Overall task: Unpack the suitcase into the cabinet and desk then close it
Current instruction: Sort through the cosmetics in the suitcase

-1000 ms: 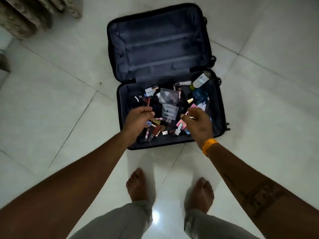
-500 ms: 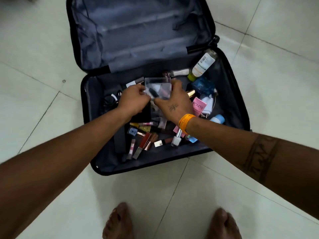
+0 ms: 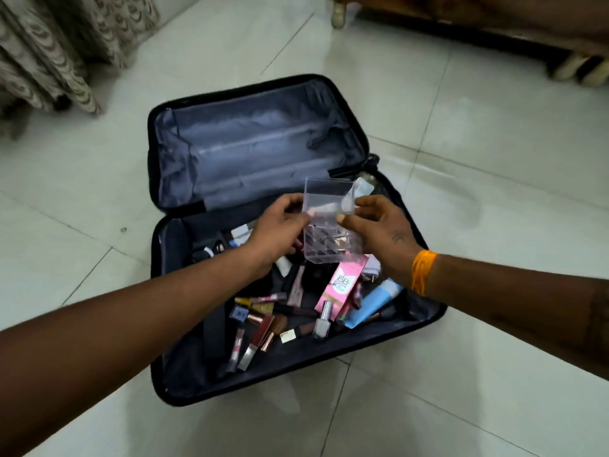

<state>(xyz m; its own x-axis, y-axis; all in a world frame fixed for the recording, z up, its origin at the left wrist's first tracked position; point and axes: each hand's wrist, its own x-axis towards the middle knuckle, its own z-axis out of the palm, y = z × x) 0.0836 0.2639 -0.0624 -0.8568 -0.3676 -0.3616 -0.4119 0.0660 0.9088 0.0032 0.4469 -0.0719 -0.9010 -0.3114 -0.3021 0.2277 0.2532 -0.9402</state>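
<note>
Left hand [image 3: 280, 225] and right hand [image 3: 379, 232] each pinch clear plastic organizer [image 3: 329, 222], fingers clamped on opposite sides. Organizer held between both hands, above open suitcase [image 3: 184, 367]. Pink BB cream box [image 3: 342, 285] and cosmetics below fingers.

"BB" and "cream" on pink carton [image 3: 342, 285], rest unreadable

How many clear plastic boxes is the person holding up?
1. The clear plastic organizer box is held above the open suitcase, gripped by the left hand on one side and the right hand on the other. Others could lie hidden among the cosmetics below.
</note>
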